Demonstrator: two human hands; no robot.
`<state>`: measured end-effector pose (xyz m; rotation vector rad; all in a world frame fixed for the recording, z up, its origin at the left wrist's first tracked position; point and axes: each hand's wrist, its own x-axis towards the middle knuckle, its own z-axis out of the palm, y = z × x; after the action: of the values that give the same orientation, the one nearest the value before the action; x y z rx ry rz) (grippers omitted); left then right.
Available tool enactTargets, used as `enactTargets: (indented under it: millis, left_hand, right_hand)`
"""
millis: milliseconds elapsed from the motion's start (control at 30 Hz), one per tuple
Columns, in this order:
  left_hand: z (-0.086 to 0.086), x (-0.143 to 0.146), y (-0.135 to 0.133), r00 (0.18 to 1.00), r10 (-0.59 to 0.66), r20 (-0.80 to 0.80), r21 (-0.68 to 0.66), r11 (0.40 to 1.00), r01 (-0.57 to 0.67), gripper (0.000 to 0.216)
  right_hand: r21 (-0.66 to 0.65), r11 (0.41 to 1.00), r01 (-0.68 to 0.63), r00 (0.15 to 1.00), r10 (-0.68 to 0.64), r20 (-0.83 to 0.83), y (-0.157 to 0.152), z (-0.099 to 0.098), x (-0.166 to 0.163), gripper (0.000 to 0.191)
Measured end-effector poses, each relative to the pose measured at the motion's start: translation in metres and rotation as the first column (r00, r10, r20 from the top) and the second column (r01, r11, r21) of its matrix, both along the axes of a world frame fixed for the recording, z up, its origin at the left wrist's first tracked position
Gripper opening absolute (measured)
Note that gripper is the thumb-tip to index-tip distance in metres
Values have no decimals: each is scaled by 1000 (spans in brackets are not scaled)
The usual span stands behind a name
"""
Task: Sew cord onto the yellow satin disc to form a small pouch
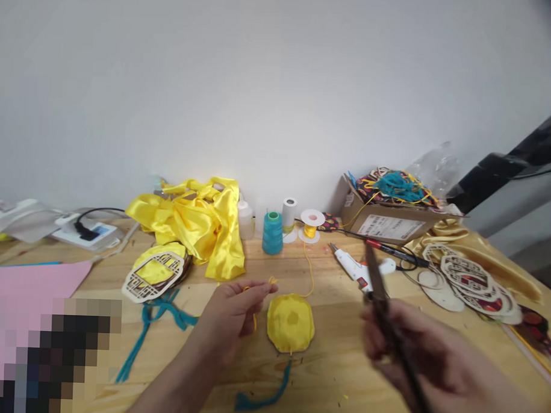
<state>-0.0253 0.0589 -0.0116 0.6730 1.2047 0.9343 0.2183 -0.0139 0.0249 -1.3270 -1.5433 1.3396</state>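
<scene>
My left hand (239, 304) pinches a thin yellow cord (273, 281) between thumb and fingertips, just above and left of a round yellow satin piece (290, 323). A teal tassel (273, 398) hangs from the lower edge of that piece, which lies flat on the table. Blurred by motion, my right hand (397, 343) grips dark scissors (378, 279) with the blades pointing up. They are held over the table to the right of the satin piece, apart from it. Yellow cord (311, 274) also trails down from a white spool (311, 223) behind.
Behind stand a teal thread cone (273, 233) and a crumpled yellow satin cloth (189, 218). A glue gun (352, 268) lies right of centre, before a cardboard box (378, 221). Cut wooden frames are stacked at left (158, 274) and right (474, 280). A power strip (87, 233) lies far left.
</scene>
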Motion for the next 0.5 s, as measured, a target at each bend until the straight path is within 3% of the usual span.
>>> enactTargets:
  millis: [33,100,167,300,400,500]
  left_hand:
    - [-1,-1,1,1000,1,8,6,1000,-1,24]
    - [-4,-2,4,1000,8,22,15,1000,-8,24]
    - [-4,-3,5,999,27,26,21,999,-27,25]
    - [-3,-3,6,995,98,3,27,995,-98,28]
    - [-3,-4,6,990,139,6,39,989,-139,28]
    - [-5,-5,7,981,189,49,54,980,-192,28]
  right_hand:
    - [-42,998,-46,998,44,-46,6,-2,-24,38]
    - [-145,976,-164,939,110,-326,21,-9,-56,42]
    - [-151,953,-263,898,184,-399,37,-18,-67,45]
    - [-114,891,-440,840,363,-402,66,-35,-53,45]
    - [-129,850,-511,794,408,-450,76,-42,-44,55]
    - [-178,825,-536,816,451,-362,73,-48,-41,58]
